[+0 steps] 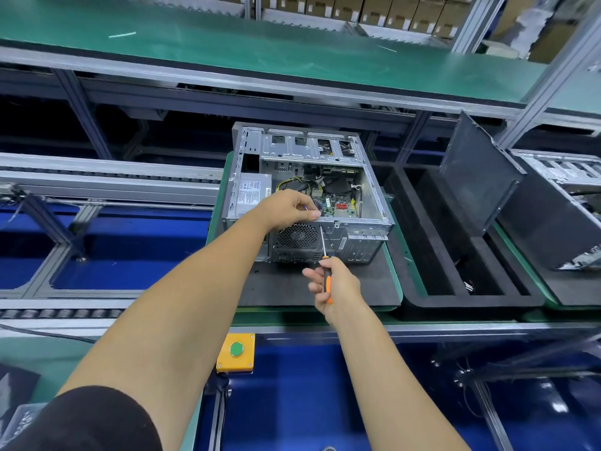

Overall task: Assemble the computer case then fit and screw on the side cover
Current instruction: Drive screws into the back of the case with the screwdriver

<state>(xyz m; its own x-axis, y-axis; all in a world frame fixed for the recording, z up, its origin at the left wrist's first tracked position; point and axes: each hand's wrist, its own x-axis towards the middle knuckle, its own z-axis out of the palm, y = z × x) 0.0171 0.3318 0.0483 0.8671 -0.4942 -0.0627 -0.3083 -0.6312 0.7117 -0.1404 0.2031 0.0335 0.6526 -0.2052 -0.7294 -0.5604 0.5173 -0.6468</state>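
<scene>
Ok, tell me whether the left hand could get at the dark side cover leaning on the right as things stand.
Probably not. The left hand rests on the computer case, while the side cover leans far right beyond the black tray. The right hand, holding the screwdriver, is nearer.

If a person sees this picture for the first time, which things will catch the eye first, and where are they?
The open computer case at centre lies on a dark mat, its boards and cables exposed. The left hand rests on its near rim, while the right hand grips an orange-handled screwdriver whose tip reaches that rim. Nearer, a yellow box with a green button stands out against the blue.
</scene>
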